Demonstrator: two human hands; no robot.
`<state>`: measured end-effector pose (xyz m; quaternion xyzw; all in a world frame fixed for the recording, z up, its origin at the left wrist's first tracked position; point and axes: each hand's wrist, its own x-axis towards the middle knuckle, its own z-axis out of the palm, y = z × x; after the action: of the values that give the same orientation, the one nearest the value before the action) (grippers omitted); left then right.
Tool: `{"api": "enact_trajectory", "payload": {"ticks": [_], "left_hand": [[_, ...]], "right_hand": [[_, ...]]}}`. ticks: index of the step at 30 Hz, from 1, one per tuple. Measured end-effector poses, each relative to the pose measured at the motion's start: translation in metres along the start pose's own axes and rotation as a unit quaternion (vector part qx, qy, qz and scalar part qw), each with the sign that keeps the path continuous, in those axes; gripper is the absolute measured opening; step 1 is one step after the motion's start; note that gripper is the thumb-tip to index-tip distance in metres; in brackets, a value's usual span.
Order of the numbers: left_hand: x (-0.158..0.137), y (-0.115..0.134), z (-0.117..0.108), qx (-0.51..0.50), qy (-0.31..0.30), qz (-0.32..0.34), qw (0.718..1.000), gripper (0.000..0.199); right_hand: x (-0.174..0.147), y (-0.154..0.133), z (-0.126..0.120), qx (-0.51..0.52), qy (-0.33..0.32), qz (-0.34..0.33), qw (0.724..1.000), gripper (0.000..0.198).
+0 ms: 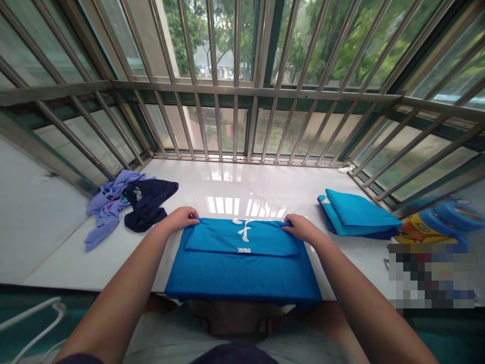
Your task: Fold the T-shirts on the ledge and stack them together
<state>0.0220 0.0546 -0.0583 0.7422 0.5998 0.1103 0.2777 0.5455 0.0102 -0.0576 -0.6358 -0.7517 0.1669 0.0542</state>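
Observation:
A blue garment (pixel 242 275) with white print lies on the white ledge, its far part doubled over toward me. Its near edge hangs over the front of the ledge. My left hand (pixel 184 218) pinches the far left corner of the fold. At the far right corner, my right hand (pixel 297 227) grips the cloth between thumb and fingers. White lettering and part of a white logo show on the folded layer. What lies beneath that layer is hidden.
Crumpled purple clothing (pixel 109 202) and a dark navy garment (pixel 149 199) lie at the left. Folded blue clothes (pixel 359 212) are stacked at the right, beside a blue and yellow container (pixel 435 222). Metal bars (pixel 235 91) line the window behind the ledge (pixel 227 187). A white hanger (pixel 34 313) shows lower left.

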Motion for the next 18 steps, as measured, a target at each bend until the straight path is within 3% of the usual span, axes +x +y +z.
{"api": "enact_trajectory", "payload": {"ticks": [6, 9, 11, 14, 16, 18], "left_hand": [[0.021, 0.015, -0.028, 0.019, 0.073, -0.001, 0.997, 0.016], [0.01, 0.021, -0.042, 0.031, 0.137, 0.022, 0.99, 0.022], [-0.011, 0.02, -0.042, 0.041, 0.19, 0.075, 0.978, 0.025], [-0.058, 0.009, -0.02, 0.044, 0.235, 0.184, 0.954, 0.028], [-0.094, -0.001, 0.007, 0.054, 0.217, 0.232, 0.947, 0.024], [-0.128, -0.012, 0.036, 0.081, 0.177, 0.247, 0.949, 0.02]], "right_hand": [[0.031, -0.009, -0.029, 0.013, 0.07, -0.002, 0.997, 0.011], [0.031, -0.013, -0.046, 0.025, 0.128, -0.007, 0.991, 0.01], [0.018, -0.011, -0.05, 0.043, 0.163, -0.034, 0.985, 0.01], [-0.02, 0.001, -0.036, 0.085, 0.219, -0.138, 0.962, 0.009], [-0.052, 0.012, -0.014, 0.101, 0.231, -0.19, 0.949, 0.014], [-0.083, 0.023, 0.013, 0.108, 0.206, -0.199, 0.952, 0.019]]}}
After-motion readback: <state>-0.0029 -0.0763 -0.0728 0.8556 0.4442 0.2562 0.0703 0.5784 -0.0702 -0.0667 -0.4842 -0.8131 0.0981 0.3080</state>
